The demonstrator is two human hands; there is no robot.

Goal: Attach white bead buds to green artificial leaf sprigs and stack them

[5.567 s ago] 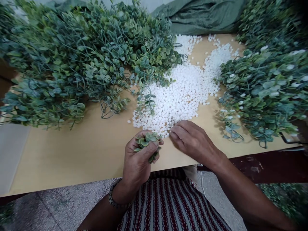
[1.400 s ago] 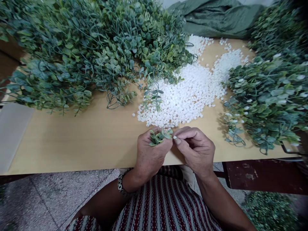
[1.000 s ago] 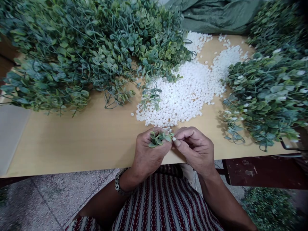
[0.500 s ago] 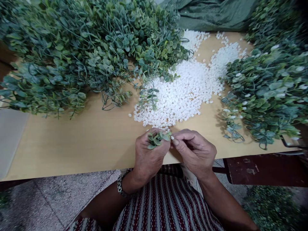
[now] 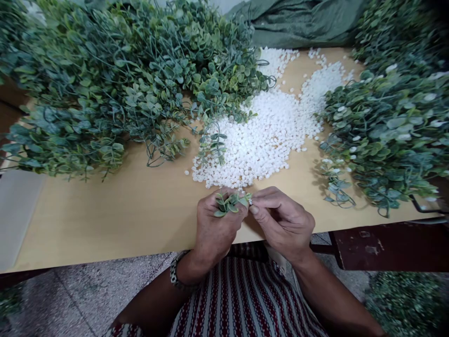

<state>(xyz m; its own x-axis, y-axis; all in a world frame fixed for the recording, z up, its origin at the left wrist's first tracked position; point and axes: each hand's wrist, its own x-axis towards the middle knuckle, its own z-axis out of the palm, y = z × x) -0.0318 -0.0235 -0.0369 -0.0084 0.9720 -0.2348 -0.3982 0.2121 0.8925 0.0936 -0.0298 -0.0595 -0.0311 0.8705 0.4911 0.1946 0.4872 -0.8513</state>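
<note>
My left hand [image 5: 219,224] is closed around a green artificial leaf sprig [image 5: 228,203], whose leaves stick out above the fist. Close beside it, my right hand [image 5: 286,222] pinches a small white bead [image 5: 250,201] between thumb and forefinger. The bead is at the sprig's right-hand tip; whether it is fixed there I cannot tell. Just beyond both hands lies a spread of white beads [image 5: 252,140], with one loose sprig [image 5: 215,142] resting on its left part.
A large heap of plain green sprigs [image 5: 105,84] covers the table's back left. At the right lies a bunch of sprigs with white beads [image 5: 393,135]. Green cloth [image 5: 305,23] lies at the back. A dark red bench [image 5: 389,245] is below the table's right edge.
The right fingers have pushed the bead slightly left, closer against the sprig tip. Both hands keep their grips. The view has shifted a little.
</note>
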